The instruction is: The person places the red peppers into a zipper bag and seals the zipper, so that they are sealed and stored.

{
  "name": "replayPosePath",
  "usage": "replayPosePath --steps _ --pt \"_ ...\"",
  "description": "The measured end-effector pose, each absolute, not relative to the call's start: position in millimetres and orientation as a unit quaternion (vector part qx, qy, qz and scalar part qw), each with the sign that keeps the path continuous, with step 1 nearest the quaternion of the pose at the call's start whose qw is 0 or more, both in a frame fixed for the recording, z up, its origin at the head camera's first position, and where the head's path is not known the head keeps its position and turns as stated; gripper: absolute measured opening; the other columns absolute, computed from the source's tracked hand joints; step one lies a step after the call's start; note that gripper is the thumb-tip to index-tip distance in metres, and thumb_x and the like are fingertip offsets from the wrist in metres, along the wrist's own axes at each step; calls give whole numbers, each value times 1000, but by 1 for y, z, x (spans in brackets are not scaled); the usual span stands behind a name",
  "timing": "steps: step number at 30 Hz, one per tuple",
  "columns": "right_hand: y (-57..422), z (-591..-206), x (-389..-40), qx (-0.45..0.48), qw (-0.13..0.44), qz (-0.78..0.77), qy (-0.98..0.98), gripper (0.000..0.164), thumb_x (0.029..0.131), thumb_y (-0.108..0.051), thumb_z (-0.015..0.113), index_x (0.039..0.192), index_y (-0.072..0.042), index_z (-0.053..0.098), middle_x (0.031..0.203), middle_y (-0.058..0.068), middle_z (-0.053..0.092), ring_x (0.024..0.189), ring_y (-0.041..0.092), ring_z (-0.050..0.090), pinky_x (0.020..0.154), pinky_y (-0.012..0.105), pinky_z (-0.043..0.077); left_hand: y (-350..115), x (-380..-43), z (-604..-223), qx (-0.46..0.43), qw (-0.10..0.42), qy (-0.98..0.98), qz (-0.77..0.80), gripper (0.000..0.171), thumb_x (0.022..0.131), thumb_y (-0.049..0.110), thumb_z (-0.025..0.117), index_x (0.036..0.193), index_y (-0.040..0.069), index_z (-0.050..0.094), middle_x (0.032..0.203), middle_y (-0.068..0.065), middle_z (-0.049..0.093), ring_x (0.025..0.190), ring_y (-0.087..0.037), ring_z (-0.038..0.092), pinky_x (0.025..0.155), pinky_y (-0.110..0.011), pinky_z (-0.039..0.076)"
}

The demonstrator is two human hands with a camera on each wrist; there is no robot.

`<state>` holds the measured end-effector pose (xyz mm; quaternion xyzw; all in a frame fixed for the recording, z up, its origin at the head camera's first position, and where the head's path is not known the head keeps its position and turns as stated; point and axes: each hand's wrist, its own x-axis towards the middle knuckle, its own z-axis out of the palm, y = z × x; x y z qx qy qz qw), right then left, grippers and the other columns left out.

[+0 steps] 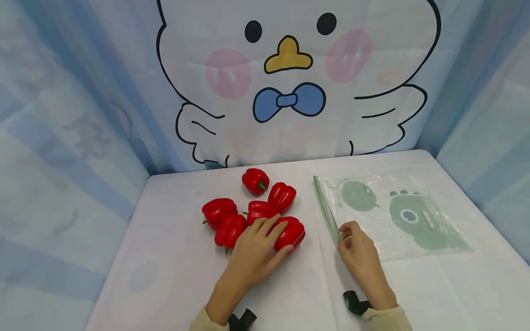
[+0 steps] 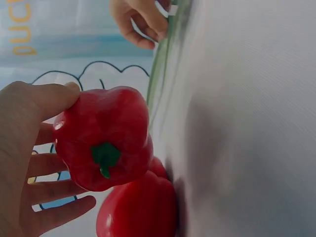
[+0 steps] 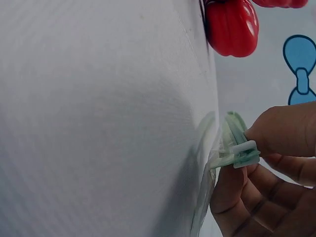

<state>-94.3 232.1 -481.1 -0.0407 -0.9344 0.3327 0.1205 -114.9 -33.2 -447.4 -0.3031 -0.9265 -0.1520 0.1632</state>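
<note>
My left hand (image 1: 253, 257) grips a red bell pepper (image 1: 293, 232) at the near right of a group of peppers. In the left wrist view the thumb lies on one side of this bell pepper (image 2: 118, 118), the fingers are spread along it, and its green stem faces the camera. My right hand (image 1: 360, 253) pinches the green-edged mouth of a clear zip bag (image 1: 381, 225) lying flat on the table. The right wrist view shows a whitish slider (image 3: 244, 154) on the green strip, between the thumb and the fingers.
Several other red bell peppers (image 1: 218, 212) lie close together beyond and left of my left hand, one farther back (image 1: 255, 180). A white cloth covers the table (image 1: 165, 276). Behind it hangs a curtain (image 1: 285, 138) with a cartoon duck.
</note>
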Motion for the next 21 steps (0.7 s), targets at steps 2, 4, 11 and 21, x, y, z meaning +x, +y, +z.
replayPosePath --steps 2,4,11,21 --pt "232 -481 -94 -30 135 324 -936 22 85 8 62 106 0 61 94 14 70 74 19 62 64 29 47 -28 -118 -445 -295 149 -928 -170 61 91 51 77 142 20 65 147 -3 64 123 -24 64 100 -42 60" --pt "231 -480 -94 -20 148 317 -937 19 85 8 62 102 -1 63 93 14 69 73 18 60 63 29 47 -22 -122 -443 -290 138 -928 -188 59 92 49 76 142 20 65 147 -2 64 125 -23 63 100 -42 60" --pt "229 -474 -90 -35 129 312 -941 21 88 8 60 98 -3 75 91 15 63 72 20 56 59 27 43 -1 -135 -437 -268 91 -930 -233 58 94 48 74 143 20 63 146 -2 64 131 -22 61 98 -41 61" --pt "229 -472 -86 -43 126 299 -945 24 92 8 57 96 -1 79 102 22 63 72 23 55 59 27 43 30 -151 -436 -214 -7 -916 -340 55 94 45 73 142 20 62 142 -1 66 126 -22 62 99 -43 60"
